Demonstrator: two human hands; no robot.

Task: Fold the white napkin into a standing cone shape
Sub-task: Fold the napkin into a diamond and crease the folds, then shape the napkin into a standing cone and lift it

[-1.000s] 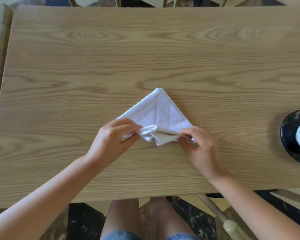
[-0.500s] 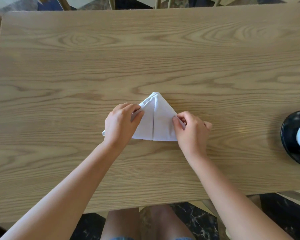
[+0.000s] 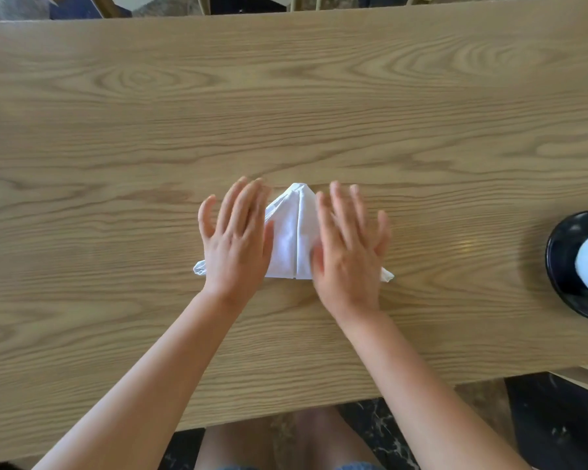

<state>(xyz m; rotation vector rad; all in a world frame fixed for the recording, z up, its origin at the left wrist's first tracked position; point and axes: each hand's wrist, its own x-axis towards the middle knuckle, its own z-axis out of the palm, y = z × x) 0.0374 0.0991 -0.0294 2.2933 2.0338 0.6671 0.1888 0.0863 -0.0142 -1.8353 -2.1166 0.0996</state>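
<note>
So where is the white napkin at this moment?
In the head view the white napkin lies flat on the wooden table, near its middle, between the left hand and right hand that partly cover it.

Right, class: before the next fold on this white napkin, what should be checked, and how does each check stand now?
1. White napkin lying flat on the table: ok.
2. Centre seam running straight from point to base: ok.
3. Left hand and right hand open, palms down: ok.
4. Side tips tucked in: not ok, both poke out.
5. Black dish well apart: ok.
6. Creases firmly pressed: cannot tell.
</note>
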